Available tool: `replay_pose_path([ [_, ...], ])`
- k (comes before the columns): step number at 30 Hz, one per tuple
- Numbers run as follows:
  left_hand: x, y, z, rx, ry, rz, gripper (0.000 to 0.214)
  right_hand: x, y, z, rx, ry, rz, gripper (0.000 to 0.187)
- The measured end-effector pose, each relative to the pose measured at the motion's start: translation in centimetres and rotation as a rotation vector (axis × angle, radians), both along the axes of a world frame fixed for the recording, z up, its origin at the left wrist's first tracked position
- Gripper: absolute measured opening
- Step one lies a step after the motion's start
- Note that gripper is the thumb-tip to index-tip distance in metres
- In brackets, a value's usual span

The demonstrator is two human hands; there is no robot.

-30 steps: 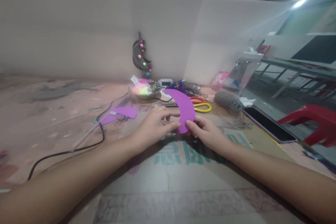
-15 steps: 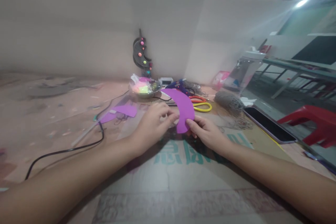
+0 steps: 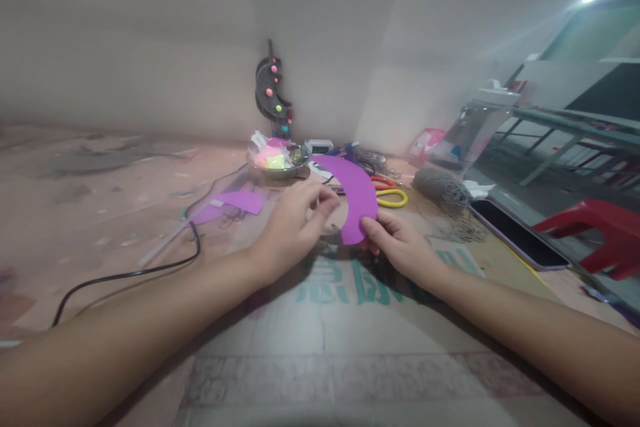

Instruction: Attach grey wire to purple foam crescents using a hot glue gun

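A purple paper crescent (image 3: pixel 361 197) is held up over the work surface. My right hand (image 3: pixel 395 240) pinches its lower end between thumb and fingers. To the left of the crescent's inner curve, my left hand (image 3: pixel 303 220) is closed, thumb and fingertips drawn together. What those fingertips hold, if anything, is too small to make out. Behind the crescent, partly covered by it, lie scissors with a yellow and a red handle (image 3: pixel 393 199). Purple paper scraps (image 3: pixel 237 201) lie left of my left hand.
A bowl of coloured bits (image 3: pixel 277 167) stands behind my hands, below a dark crescent decoration with pompoms (image 3: pixel 270 90). Grey yarn (image 3: pixel 440 187), a phone (image 3: pixel 520 233) and a clear bottle (image 3: pixel 467 133) are at right. A black cable (image 3: pixel 130 273) crosses the left side.
The purple crescent has turned a little in my right hand, so more of its curve shows. My left hand stays beside it, fingertips still together. The view has shifted slightly.
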State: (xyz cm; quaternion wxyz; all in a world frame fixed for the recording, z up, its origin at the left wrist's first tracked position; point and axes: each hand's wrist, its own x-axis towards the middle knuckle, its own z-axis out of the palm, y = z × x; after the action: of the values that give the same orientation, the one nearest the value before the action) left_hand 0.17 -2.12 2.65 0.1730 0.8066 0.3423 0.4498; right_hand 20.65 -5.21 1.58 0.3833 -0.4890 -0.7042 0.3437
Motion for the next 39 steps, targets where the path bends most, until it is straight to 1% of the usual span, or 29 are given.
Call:
replay_pose_path([
  [2,-0.6,0.7,-0.3,-0.098,-0.088,0.063,0.028,0.2,0.2,0.0,-0.011,0.046,-0.043,0.034],
  [3,-0.7,1.0,-0.4,-0.145,-0.095,0.077,0.031,0.3,0.3,-0.1,-0.022,0.072,-0.058,0.034],
  [5,-0.9,1.2,-0.8,-0.229,-0.048,0.043,0.035,0.5,0.4,-0.2,-0.037,0.107,-0.073,0.035],
  [7,-0.6,1.0,-1.0,-0.269,0.033,-0.026,0.032,0.5,0.5,-0.3,-0.031,0.115,-0.075,0.035],
  [10,0.0,0.4,-1.3,-0.239,0.142,-0.09,0.024,0.5,0.5,-0.3,-0.014,0.107,-0.065,0.034],
  [14,0.3,0.2,-1.9,-0.209,0.177,-0.09,0.019,0.4,0.5,-0.2,0.002,0.093,-0.054,0.033],
  [18,0.3,0.2,-2.1,-0.266,0.145,-0.092,0.021,0.3,0.6,-0.3,-0.06,0.091,0.001,0.03],
  [22,0.4,0.0,-1.9,-0.299,0.106,-0.136,0.019,0.1,0.6,-0.4,-0.106,-0.006,0.015,0.03],
  [27,0.4,-0.1,-1.6,-0.239,0.075,-0.137,0.016,0.0,0.5,-0.4,-0.075,-0.058,0.004,0.031],
  [30,0.3,-0.1,-1.6,-0.229,0.07,-0.13,0.016,0.1,0.5,-0.4,-0.071,-0.062,0.026,0.03],
  [33,0.4,-0.1,-1.6,-0.244,0.063,-0.141,0.015,0.1,0.5,-0.4,-0.075,-0.117,0.054,0.027],
  [35,0.4,-0.1,-1.6,-0.269,0.052,-0.154,0.016,0.0,0.4,-0.4,-0.061,-0.162,0.048,0.027],
  [39,0.4,-0.2,-1.6,-0.316,0.023,-0.157,0.024,0.0,0.4,-0.5,-0.062,-0.158,0.035,0.03],
])
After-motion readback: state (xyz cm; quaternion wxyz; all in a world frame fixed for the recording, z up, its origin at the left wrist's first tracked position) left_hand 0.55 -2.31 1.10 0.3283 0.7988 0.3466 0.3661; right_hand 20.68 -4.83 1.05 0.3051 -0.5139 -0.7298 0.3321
